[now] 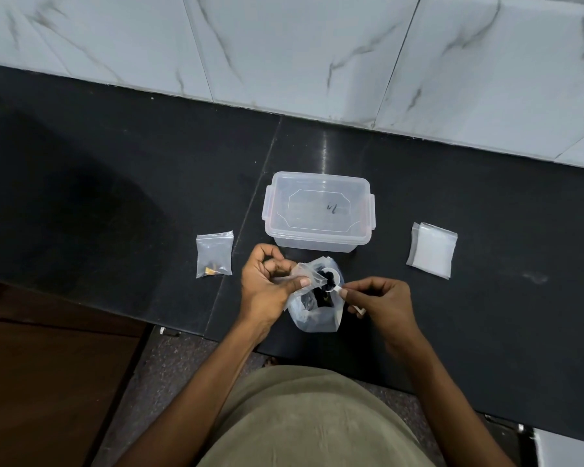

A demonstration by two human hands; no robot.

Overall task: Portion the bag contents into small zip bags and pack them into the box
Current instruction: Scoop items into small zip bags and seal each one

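Portioning step, head view. The large supply bag [312,310] stands open on the dark counter [452,315] directly in front of the person, its dark contents [321,294] visible through the mouth; above that mouth the left hand [267,284] pinches a small zip bag [305,273] between thumb and curled fingers, holding its opening toward the right; the right hand [381,301] pinches the handle of a small white scoop [332,281], whose bowl sits at the zip bag's opening with dark pieces in or beside it; whether the load has already left the scoop cannot be told. Judged stage: filling of one portion, with sealing and packing still to come; the next move calls for tipping the scoop fully into the zip bag while the left hand keeps the mouth spread, since the thin film may fold shut and spill pieces back.

Surroundings: the clear plastic box [317,214] stands just behind the supply bag with its lid on and must be opened before packing; a filled zip bag [214,254] lies to its left, apart; a stack of empty zip bags [432,249] lies well to the right; nothing lies between hands and box.
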